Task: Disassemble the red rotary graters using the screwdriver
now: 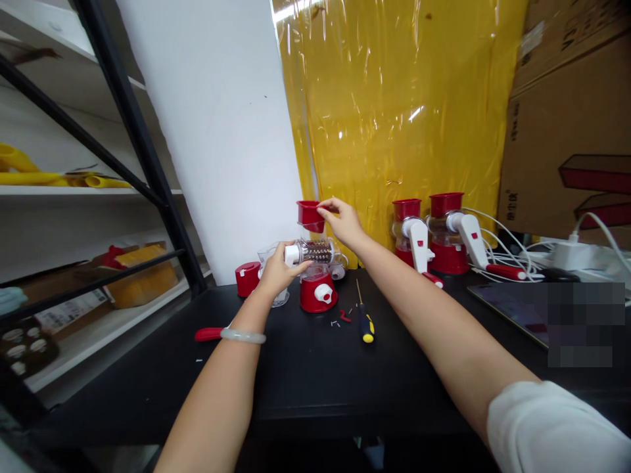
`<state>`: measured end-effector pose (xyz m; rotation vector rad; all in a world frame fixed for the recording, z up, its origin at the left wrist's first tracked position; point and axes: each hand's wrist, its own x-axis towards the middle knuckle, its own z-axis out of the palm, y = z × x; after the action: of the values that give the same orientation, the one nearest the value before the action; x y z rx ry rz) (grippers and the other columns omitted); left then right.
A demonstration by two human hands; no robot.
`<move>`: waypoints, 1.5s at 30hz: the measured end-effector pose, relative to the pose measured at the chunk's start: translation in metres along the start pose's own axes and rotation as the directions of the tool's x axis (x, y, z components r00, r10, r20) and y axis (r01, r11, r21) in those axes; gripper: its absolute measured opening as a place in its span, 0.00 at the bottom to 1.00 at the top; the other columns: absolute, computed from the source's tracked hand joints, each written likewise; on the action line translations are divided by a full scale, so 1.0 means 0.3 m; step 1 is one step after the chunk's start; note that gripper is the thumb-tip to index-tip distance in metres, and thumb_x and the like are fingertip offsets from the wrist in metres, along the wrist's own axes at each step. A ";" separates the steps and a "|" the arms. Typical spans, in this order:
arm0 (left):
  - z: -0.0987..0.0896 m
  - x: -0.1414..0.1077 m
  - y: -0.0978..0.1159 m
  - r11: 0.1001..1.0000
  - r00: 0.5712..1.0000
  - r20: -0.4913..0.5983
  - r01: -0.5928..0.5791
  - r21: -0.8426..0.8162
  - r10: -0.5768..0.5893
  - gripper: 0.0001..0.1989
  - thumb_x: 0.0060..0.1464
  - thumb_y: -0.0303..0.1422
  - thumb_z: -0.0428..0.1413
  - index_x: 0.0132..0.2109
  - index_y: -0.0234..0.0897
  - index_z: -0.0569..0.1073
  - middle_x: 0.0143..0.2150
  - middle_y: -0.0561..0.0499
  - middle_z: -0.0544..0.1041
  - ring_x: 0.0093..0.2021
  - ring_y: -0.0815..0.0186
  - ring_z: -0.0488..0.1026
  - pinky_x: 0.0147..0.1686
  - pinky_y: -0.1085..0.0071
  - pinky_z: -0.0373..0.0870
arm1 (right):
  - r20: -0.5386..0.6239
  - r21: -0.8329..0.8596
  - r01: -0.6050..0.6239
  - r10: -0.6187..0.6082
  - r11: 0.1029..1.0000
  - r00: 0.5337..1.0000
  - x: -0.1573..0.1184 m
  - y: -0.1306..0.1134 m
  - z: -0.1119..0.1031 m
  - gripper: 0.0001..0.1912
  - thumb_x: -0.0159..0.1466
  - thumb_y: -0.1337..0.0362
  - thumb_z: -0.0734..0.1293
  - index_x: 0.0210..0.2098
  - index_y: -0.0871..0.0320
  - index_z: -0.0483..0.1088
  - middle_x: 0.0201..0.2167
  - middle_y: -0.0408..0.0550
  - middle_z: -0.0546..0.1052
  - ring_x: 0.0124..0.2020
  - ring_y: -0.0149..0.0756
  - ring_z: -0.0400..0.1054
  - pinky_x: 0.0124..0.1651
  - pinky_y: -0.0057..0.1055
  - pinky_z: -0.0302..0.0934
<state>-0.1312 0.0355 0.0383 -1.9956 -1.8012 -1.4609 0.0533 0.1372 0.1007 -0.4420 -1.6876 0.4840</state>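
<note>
In front of me stands a rotary grater with a red base (315, 295) and a clear body. My left hand (279, 269) is closed around the white end of its metal grating drum (315, 251), which lies sideways in the body. My right hand (345, 223) pinches the rim of the red hopper (309, 215) at the top. Below, a screwdriver (365, 322) with a blue and yellow handle lies beside a small red part (344, 316) and several screws (335, 323). A red handle (209, 334) is partly hidden behind my left wrist.
Two grater units with white cranks (419, 240) stand at the right. Another red base (246, 279) and clear parts sit to the left. White cables (522, 256), a charger (572, 255) and a tablet-like flat device (507, 309) lie right. Shelves (89, 190) flank the black table (305, 387).
</note>
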 end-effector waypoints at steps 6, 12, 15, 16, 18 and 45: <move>0.000 0.005 -0.030 0.999 0.999 -0.037 0.016 0.031 -0.014 0.32 0.48 0.48 0.68 0.56 0.38 0.70 0.50 0.42 0.82 0.50 0.52 0.79 0.49 0.59 0.73 | -0.401 -0.235 0.047 -0.141 0.971 0.905 0.006 -0.034 -0.072 0.10 0.68 0.57 0.69 0.44 0.54 0.77 0.54 0.55 0.69 0.61 0.47 0.63 0.66 0.49 0.57; -0.049 0.026 -0.083 0.999 0.996 -0.080 0.027 -0.020 -0.029 0.36 0.42 0.47 0.70 0.56 0.38 0.70 0.47 0.44 0.81 0.45 0.56 0.79 0.46 0.61 0.73 | -0.429 -0.434 0.069 -0.273 0.898 0.861 -0.008 0.060 -0.066 0.08 0.65 0.57 0.72 0.36 0.54 0.75 0.57 0.56 0.63 0.65 0.56 0.56 0.67 0.61 0.51; -0.093 0.031 -0.104 0.998 0.999 -0.012 0.034 -0.053 -0.035 0.38 0.42 0.46 0.71 0.58 0.38 0.71 0.45 0.46 0.81 0.41 0.58 0.78 0.43 0.63 0.73 | -0.390 -0.487 0.060 -0.279 0.871 0.877 -0.037 0.127 -0.043 0.08 0.64 0.57 0.72 0.33 0.53 0.75 0.61 0.57 0.63 0.66 0.58 0.55 0.65 0.61 0.52; -0.104 0.032 -0.112 0.996 0.999 0.027 0.040 -0.078 -0.038 0.37 0.42 0.46 0.70 0.58 0.38 0.71 0.44 0.46 0.81 0.40 0.59 0.78 0.41 0.63 0.73 | -0.375 -0.500 0.058 -0.276 0.864 0.885 -0.047 0.148 -0.037 0.08 0.64 0.57 0.72 0.32 0.53 0.75 0.62 0.57 0.64 0.66 0.58 0.55 0.65 0.61 0.53; -0.120 0.033 -0.128 0.990 0.994 0.087 0.069 -0.127 -0.058 0.37 0.42 0.48 0.71 0.57 0.38 0.72 0.43 0.46 0.81 0.37 0.60 0.78 0.37 0.66 0.73 | -0.322 -0.521 0.051 -0.251 0.852 0.913 -0.064 0.182 -0.031 0.09 0.64 0.56 0.72 0.30 0.54 0.74 0.62 0.57 0.66 0.66 0.57 0.56 0.64 0.59 0.54; -0.058 0.035 -0.148 0.834 0.970 0.087 0.240 -0.496 -0.228 0.36 0.45 0.68 0.60 0.40 0.38 0.71 0.17 0.57 0.66 0.14 0.70 0.60 0.15 0.74 0.56 | 0.328 -0.525 -0.081 0.289 0.848 0.899 -0.123 0.220 0.051 0.31 0.63 0.66 0.56 0.66 0.57 0.54 0.68 0.60 0.66 0.66 0.55 0.61 0.62 0.55 0.55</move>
<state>-0.1786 0.0460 0.0324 -2.0501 -1.8719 -2.1903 0.0457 0.1716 0.0320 -0.9516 -2.1863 0.2781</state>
